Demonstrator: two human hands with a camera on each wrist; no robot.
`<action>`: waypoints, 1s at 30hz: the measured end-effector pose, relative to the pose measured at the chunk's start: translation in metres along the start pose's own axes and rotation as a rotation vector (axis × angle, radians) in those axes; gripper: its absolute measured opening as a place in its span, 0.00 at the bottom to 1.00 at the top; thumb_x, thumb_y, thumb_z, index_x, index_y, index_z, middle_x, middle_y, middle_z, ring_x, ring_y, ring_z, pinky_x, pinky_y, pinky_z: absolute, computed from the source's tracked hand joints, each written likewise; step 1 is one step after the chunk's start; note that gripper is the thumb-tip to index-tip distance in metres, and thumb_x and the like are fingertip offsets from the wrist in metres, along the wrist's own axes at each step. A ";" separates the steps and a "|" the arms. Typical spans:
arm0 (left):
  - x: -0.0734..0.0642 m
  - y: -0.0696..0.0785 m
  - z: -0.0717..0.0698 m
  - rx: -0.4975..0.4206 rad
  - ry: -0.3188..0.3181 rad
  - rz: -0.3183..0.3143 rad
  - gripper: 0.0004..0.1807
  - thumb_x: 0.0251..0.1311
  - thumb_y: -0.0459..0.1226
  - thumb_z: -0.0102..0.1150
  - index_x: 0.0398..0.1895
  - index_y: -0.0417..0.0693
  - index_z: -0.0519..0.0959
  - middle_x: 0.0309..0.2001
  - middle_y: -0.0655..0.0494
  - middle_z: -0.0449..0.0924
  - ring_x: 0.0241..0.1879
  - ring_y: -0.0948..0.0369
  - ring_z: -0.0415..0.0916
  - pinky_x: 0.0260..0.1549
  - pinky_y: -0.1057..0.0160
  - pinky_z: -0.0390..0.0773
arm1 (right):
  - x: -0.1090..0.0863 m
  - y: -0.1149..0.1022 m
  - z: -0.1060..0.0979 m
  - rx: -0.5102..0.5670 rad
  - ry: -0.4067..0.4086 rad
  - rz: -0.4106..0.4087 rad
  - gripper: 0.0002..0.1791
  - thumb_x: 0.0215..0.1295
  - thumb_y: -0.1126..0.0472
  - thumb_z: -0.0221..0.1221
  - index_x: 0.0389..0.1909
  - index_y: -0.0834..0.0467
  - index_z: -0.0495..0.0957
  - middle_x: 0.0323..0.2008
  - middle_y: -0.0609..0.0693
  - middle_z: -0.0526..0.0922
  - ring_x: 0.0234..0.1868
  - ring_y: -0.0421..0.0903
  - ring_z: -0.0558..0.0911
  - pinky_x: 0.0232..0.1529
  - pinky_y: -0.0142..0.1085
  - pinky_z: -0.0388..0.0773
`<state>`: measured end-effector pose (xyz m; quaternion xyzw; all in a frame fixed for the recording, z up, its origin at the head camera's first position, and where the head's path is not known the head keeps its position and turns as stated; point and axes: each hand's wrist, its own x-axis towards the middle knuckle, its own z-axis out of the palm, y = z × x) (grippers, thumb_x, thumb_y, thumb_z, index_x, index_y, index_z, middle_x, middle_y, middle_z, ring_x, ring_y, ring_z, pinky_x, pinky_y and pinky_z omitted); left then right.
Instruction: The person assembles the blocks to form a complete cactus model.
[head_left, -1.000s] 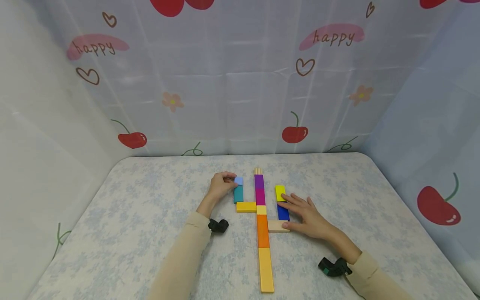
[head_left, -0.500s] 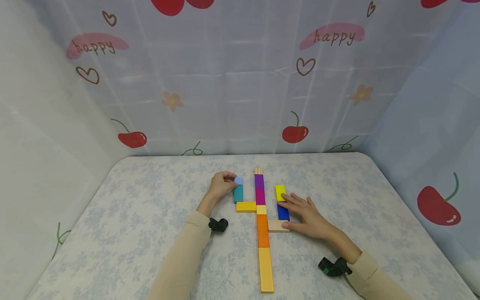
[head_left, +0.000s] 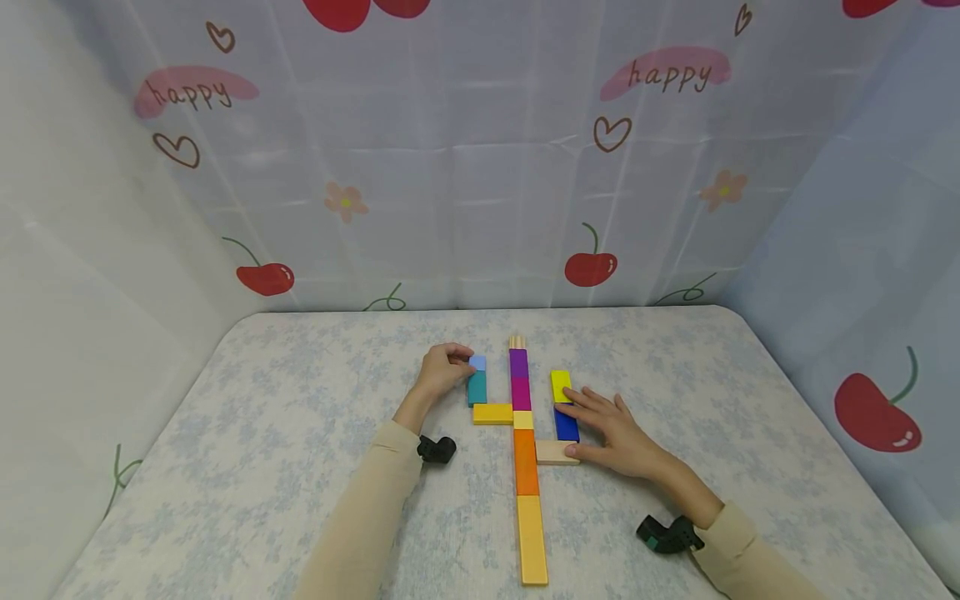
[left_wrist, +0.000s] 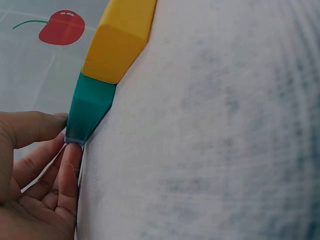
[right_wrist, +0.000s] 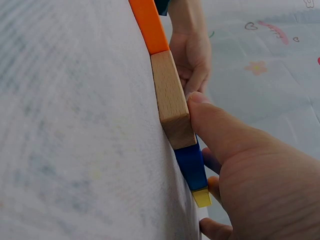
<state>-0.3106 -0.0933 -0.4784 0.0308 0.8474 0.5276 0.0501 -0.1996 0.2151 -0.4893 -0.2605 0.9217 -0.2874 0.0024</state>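
Note:
My left hand (head_left: 442, 371) pinches a small light blue block (head_left: 478, 363) at the far end of a teal block (head_left: 477, 389). In the left wrist view the thumb (left_wrist: 52, 126) touches the teal block's end, with curled fingers beneath. A golden block (head_left: 492, 414) joins the teal one to the central column. My right hand (head_left: 618, 437) spreads over the other side arm, its fingertips on a yellow block (head_left: 560, 385) and a blue block (head_left: 566, 425). Its thumb rests on a plain wooden block (head_left: 553, 452), which adjoins the orange section (head_left: 527, 462) of the column.
The central column runs from a long pale yellow strip (head_left: 532, 540) near me, through magenta (head_left: 520, 394) and purple (head_left: 518, 363) blocks, to thin sticks (head_left: 517, 342) at the far end. A patterned cloth (head_left: 300, 400) covers the table. A printed curtain (head_left: 480, 167) hangs behind.

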 end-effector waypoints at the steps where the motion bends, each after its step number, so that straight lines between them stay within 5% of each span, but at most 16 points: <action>1: 0.000 0.000 0.000 0.001 0.000 -0.002 0.12 0.57 0.30 0.66 0.46 0.41 0.83 0.41 0.46 0.82 0.39 0.56 0.78 0.41 0.61 0.80 | 0.000 0.000 0.000 -0.001 0.001 -0.002 0.35 0.60 0.43 0.65 0.67 0.51 0.72 0.73 0.55 0.63 0.75 0.63 0.55 0.65 0.74 0.34; 21: -0.001 0.002 -0.001 0.022 0.041 0.006 0.18 0.59 0.34 0.65 0.53 0.39 0.79 0.47 0.46 0.81 0.44 0.53 0.77 0.45 0.58 0.79 | 0.000 -0.003 -0.004 -0.009 -0.004 -0.002 0.35 0.60 0.44 0.65 0.67 0.51 0.72 0.73 0.55 0.64 0.75 0.64 0.56 0.65 0.75 0.35; 30: -0.023 0.008 -0.019 0.153 0.044 0.028 0.20 0.63 0.38 0.62 0.57 0.41 0.77 0.54 0.44 0.78 0.50 0.50 0.77 0.48 0.54 0.80 | 0.001 -0.005 -0.005 -0.011 -0.015 0.004 0.35 0.60 0.44 0.65 0.67 0.53 0.72 0.72 0.55 0.64 0.74 0.64 0.56 0.65 0.75 0.36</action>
